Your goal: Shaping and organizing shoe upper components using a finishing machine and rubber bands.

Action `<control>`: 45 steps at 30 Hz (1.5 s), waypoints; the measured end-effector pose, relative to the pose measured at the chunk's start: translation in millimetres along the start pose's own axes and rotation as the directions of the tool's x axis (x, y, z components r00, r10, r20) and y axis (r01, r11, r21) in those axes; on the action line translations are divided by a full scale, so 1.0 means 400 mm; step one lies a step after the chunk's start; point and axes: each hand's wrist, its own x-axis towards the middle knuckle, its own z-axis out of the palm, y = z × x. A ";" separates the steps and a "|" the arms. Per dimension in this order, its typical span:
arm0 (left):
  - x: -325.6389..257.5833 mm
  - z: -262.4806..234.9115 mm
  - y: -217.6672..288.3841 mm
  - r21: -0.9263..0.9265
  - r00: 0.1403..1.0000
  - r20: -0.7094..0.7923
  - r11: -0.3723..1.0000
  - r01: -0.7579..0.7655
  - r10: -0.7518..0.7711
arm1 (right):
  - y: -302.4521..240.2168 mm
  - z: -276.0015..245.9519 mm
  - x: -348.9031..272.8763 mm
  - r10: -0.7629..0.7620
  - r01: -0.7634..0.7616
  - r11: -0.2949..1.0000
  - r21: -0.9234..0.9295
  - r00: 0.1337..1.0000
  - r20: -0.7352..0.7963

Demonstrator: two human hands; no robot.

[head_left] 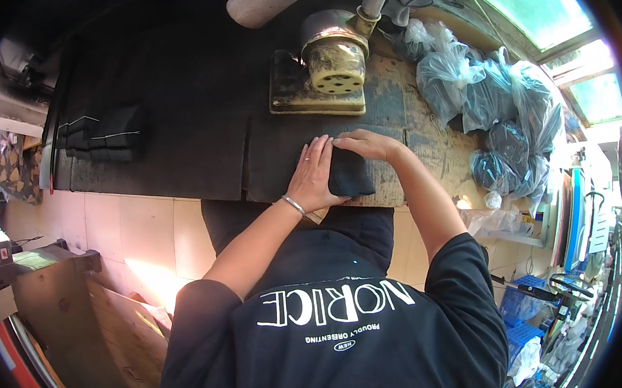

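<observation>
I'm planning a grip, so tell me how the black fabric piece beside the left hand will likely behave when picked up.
The black fabric piece would probably flex and sag, as its near edge looks soft and slightly curved. It seems unlikely to roll or tip, lying low on the worktable. Weight is hard to judge: its layers blur into black.

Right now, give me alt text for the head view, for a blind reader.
A person's left hand and right hand rest side by side on black fabric at the near edge of a worktable. Beyond them is a round, perforated cream fixture; tied black bundles lie to the left, translucent plastic bags to the right.
</observation>
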 end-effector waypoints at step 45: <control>0.113 0.059 0.009 0.230 0.996 0.087 0.973 -0.006 -0.014 | 0.121 0.140 -0.147 -0.261 -0.099 0.878 -0.468 0.720 -0.643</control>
